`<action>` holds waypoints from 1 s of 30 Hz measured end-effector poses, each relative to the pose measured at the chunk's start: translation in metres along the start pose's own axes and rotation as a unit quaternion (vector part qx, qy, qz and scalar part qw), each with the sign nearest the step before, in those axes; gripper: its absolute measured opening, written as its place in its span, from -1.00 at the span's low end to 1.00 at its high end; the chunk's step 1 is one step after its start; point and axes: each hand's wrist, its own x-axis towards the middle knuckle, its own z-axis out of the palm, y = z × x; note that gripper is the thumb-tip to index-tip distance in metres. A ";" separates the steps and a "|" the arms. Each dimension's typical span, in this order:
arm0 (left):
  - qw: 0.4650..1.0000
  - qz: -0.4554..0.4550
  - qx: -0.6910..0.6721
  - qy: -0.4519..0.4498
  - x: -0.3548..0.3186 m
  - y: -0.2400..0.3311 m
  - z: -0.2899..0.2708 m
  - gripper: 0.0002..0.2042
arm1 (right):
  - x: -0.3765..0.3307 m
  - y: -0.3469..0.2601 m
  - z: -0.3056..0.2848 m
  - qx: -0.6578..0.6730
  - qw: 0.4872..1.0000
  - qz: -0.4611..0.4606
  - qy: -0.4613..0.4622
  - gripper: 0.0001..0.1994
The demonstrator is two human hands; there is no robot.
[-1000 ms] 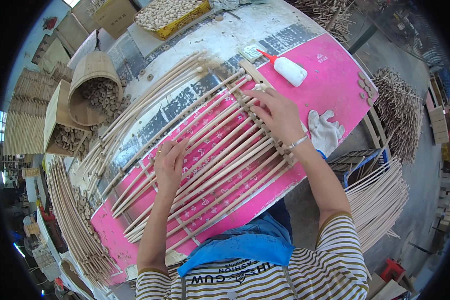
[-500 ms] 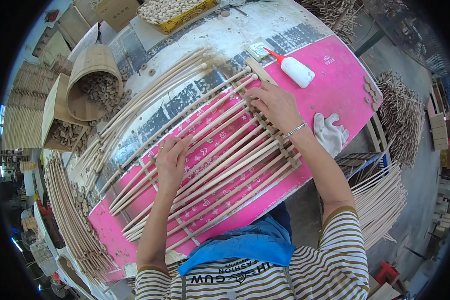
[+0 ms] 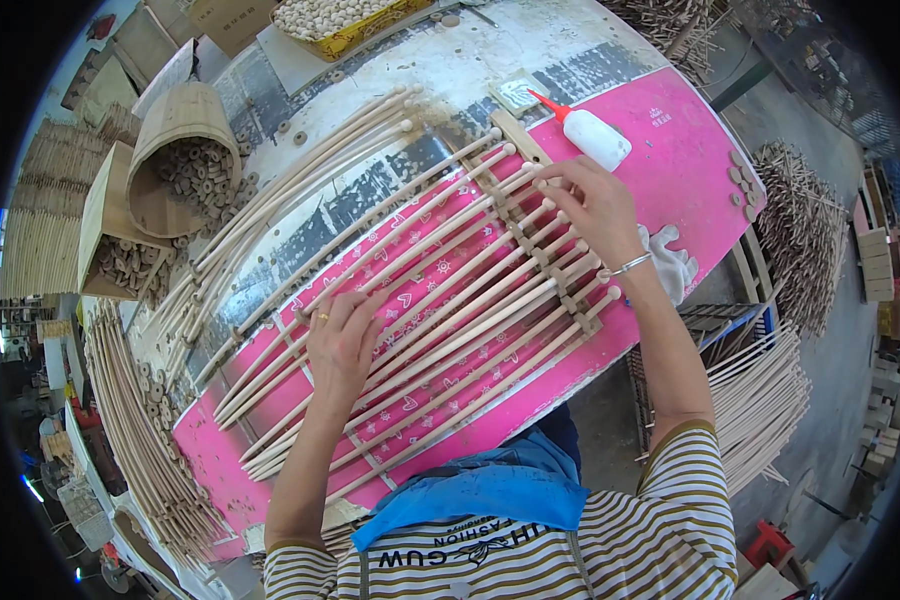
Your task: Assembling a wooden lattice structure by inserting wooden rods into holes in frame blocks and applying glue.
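Several long wooden sticks [image 3: 440, 268] with round ball ends lie side by side across a notched wooden rack [image 3: 511, 215] on the pink table covering. My left hand [image 3: 342, 342] is closed around a stick partway along its length, its fingers curled over it. At the ball ends, my right hand [image 3: 598, 208] pinches one stick's tip between thumb and fingertips; the hand partly hides it. More ball ends show below my right wrist, beyond the rack.
A white glue bottle [image 3: 597, 138] with a red nozzle lies beyond my right hand, near a white glove [image 3: 669, 262]. At left, a wooden barrel [image 3: 185, 115] holds small wooden rings. A yellow tray [image 3: 375, 34] of wooden balls stands at the back; bundled sticks [image 3: 142, 430] lie at far left.
My right hand has moved right from over the rack to the stick ends, uncovering several ball ends. It now covers part of the glove. My left hand has barely shifted.
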 end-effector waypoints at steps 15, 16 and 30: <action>0.995 -0.020 -0.037 -0.092 -0.005 0.006 0.009 -0.70 | -0.011 0.014 0.008 -0.022 0.988 -0.125 -0.086 -0.85; 0.996 -0.017 -0.034 -0.084 -0.004 0.006 0.009 -0.71 | -0.010 0.012 0.011 -0.021 0.988 -0.125 -0.087 -0.85; 0.995 -0.019 -0.058 -0.077 -0.003 0.002 0.011 -0.72 | -0.002 0.009 0.017 -0.082 0.975 -0.173 -0.116 -0.78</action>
